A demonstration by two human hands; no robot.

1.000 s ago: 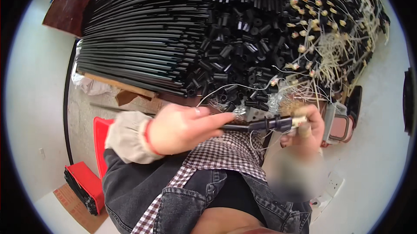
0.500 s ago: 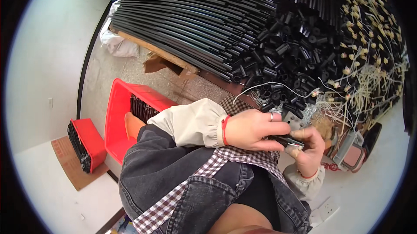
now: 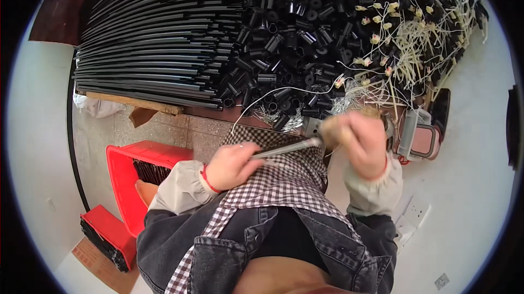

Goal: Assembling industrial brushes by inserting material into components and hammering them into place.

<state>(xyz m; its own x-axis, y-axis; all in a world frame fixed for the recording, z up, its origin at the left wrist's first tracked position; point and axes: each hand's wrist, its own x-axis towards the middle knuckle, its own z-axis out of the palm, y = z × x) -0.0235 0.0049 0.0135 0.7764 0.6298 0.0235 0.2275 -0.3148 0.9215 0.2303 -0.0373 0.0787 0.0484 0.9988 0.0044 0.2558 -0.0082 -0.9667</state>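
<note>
My left hand (image 3: 233,165) is closed on one end of a slim tube-like rod (image 3: 284,148), held in front of my checked apron. The rod looks dark beside that hand and shiny grey farther right, with some motion blur. Bent fingers of my right hand (image 3: 357,141) are close to the rod's right end. That hand is smeared by motion, so its grip does not show clearly. Just beyond, short black cylindrical parts (image 3: 273,43) lie heaped on the table, with small silvery pins (image 3: 295,121) at the near edge.
Long black tubes (image 3: 158,48) are stacked at the far left. Wires with cream connectors (image 3: 404,48) lie tangled at the far right. A clear container (image 3: 413,130) stands beside a pink-topped box (image 3: 423,142). Red bins (image 3: 123,190) holding dark rods stand low on the left.
My hands were close together around a small dark piece; now they are apart with the rod stretching between them. The view has turned, and the heaped parts appear farther left.
</note>
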